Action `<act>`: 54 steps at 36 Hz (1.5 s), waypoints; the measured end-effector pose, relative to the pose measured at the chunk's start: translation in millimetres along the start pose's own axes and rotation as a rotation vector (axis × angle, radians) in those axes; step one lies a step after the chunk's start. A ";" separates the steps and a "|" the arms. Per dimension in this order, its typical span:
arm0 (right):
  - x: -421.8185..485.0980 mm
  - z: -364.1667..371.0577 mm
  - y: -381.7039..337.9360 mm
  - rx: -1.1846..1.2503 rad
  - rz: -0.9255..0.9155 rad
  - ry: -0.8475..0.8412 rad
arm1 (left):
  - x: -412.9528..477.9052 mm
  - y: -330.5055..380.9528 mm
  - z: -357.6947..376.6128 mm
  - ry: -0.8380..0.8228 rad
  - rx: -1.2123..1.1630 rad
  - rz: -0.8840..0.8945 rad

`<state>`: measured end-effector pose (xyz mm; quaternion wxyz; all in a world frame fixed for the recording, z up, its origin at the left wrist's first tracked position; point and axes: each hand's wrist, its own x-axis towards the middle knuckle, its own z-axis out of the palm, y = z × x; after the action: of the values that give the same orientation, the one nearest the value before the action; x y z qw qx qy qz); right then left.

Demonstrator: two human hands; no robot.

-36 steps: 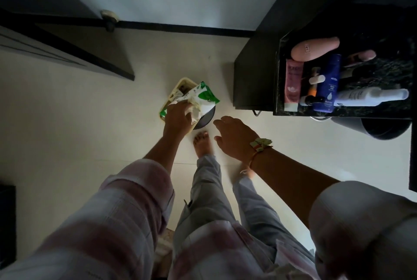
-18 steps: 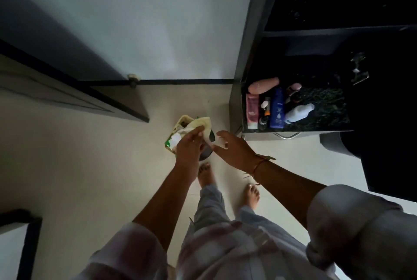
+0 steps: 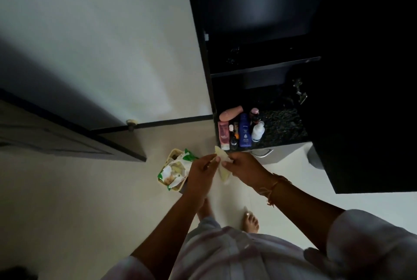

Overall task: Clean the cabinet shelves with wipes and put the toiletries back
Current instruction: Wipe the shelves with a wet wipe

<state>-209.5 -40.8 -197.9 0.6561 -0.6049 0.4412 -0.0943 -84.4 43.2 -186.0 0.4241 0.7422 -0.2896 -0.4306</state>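
Note:
A pale wet wipe (image 3: 223, 166) hangs between my two hands above the floor. My left hand (image 3: 200, 173) pinches its left edge, and my right hand (image 3: 244, 168) pinches its right edge. The green and white wipes pack (image 3: 174, 170) lies below on a yellow basket (image 3: 172, 154) on the floor. Toiletries stand on the dark cabinet's speckled lower shelf (image 3: 284, 128): a pink bottle (image 3: 230, 113) lying down, a pink tube (image 3: 223, 135), a blue lotion bottle (image 3: 245, 133) and a white bottle (image 3: 258, 131). The dark upper shelf (image 3: 264, 68) looks bare.
An open dark door (image 3: 67, 135) stands at the left, with a door stopper (image 3: 130, 122) by the skirting. The cabinet door (image 3: 365, 99) hangs open at the right. A metal handle (image 3: 262, 153) sits below the shelf. My bare feet (image 3: 250, 222) stand on pale floor tiles.
The wipe has come out of the pack and both hands now hold it. The pack has gone from my left hand to the basket. My view has tilted up toward the cabinet.

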 end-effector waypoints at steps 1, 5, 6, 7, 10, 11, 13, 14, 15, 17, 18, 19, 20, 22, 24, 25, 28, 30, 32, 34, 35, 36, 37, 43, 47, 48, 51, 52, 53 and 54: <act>-3.6 -3.9 -0.4 0.010 -0.009 0.010 | -2.0 4.4 3.6 -0.034 0.021 0.029; -14.2 -18.0 1.4 0.042 -0.024 0.069 | -2.4 15.1 15.2 -0.175 0.077 0.041; -15.1 -21.1 4.3 0.030 -0.021 0.097 | 0.4 15.2 18.7 -0.204 0.086 0.038; -17.0 -24.0 5.4 0.014 -0.017 0.126 | 3.9 15.0 22.3 -0.223 0.102 0.025; -21.7 -30.0 8.2 0.015 -0.001 0.276 | 12.4 19.0 31.7 -0.264 0.093 -0.030; -23.6 -31.7 7.9 0.009 0.016 0.338 | 14.4 19.8 33.9 -0.275 0.063 -0.055; -26.5 -34.7 9.6 0.006 0.041 0.441 | 17.1 24.7 37.0 -0.286 0.000 -0.074; -28.3 -35.9 9.6 0.013 0.049 0.475 | 18.0 27.9 38.6 -0.297 -0.032 -0.083; -30.4 -36.8 8.6 0.022 0.059 0.499 | 19.1 30.9 40.2 -0.318 -0.068 -0.102; -34.6 -37.6 5.2 0.055 0.070 0.520 | 22.2 36.3 43.1 -0.373 -0.121 -0.147; -35.8 -37.5 3.3 0.077 0.070 0.525 | 25.0 37.8 43.7 -0.394 -0.135 -0.165; -36.2 -37.5 1.9 0.114 0.075 0.527 | 28.0 38.9 44.1 -0.408 -0.145 -0.178; -36.4 -37.2 1.7 0.174 0.079 0.523 | 30.8 39.9 44.1 -0.422 -0.146 -0.175; -38.3 -35.8 -2.2 0.276 0.086 0.515 | 36.6 41.4 44.6 -0.426 -0.108 -0.149; -39.4 -35.7 -5.5 0.275 0.095 0.531 | 43.5 41.8 45.9 -0.419 -0.050 -0.126; -39.5 -35.9 -5.8 0.252 0.100 0.546 | 46.5 42.7 46.5 -0.426 -0.029 -0.117; -39.6 -36.4 -9.4 0.220 0.105 0.591 | 54.1 43.4 49.7 -0.461 -0.007 -0.110; -40.0 -35.7 -10.9 0.226 0.126 0.619 | 57.4 43.5 51.8 -0.498 -0.053 -0.152; -41.6 -35.1 -11.7 0.222 0.152 0.661 | 58.4 43.1 54.4 -0.535 -0.148 -0.226; -43.7 -35.5 -7.7 0.150 0.169 0.740 | 59.9 41.9 57.7 -0.539 -0.236 -0.296; -45.1 -36.1 -4.2 0.049 0.176 0.792 | 60.0 41.9 59.7 -0.540 -0.254 -0.315; -46.7 -36.6 -1.0 -0.077 0.179 0.839 | 59.7 42.1 61.8 -0.546 -0.255 -0.330; -48.4 -36.9 1.8 -0.187 0.174 0.879 | 59.6 42.4 64.4 -0.551 -0.256 -0.346; -61.0 -43.5 11.4 -0.503 0.079 0.809 | 58.5 49.5 88.6 -0.546 -0.309 -0.411; -63.3 -59.1 18.3 -0.574 0.108 0.676 | 57.9 50.3 107.9 -0.554 -0.371 -0.476; -62.8 -64.3 21.1 -0.578 0.121 0.673 | 57.7 50.4 113.1 -0.549 -0.374 -0.488; -60.8 -83.4 31.9 -0.627 0.102 0.661 | 55.9 51.3 128.5 -0.561 -0.341 -0.492; -59.5 -90.9 37.3 -0.629 0.087 0.649 | 55.1 50.8 133.5 -0.570 -0.311 -0.489; -58.7 -98.7 42.1 -0.619 0.077 0.634 | 55.2 49.3 138.8 -0.571 -0.289 -0.485; -57.3 -106.5 47.6 -0.611 0.059 0.620 | 56.0 46.9 144.3 -0.570 -0.273 -0.485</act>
<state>-336.8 -66.9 -200.1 0.2860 -0.7015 0.6420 -0.1179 -189.3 -78.4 -205.7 0.3077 0.5766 -0.1521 -0.7414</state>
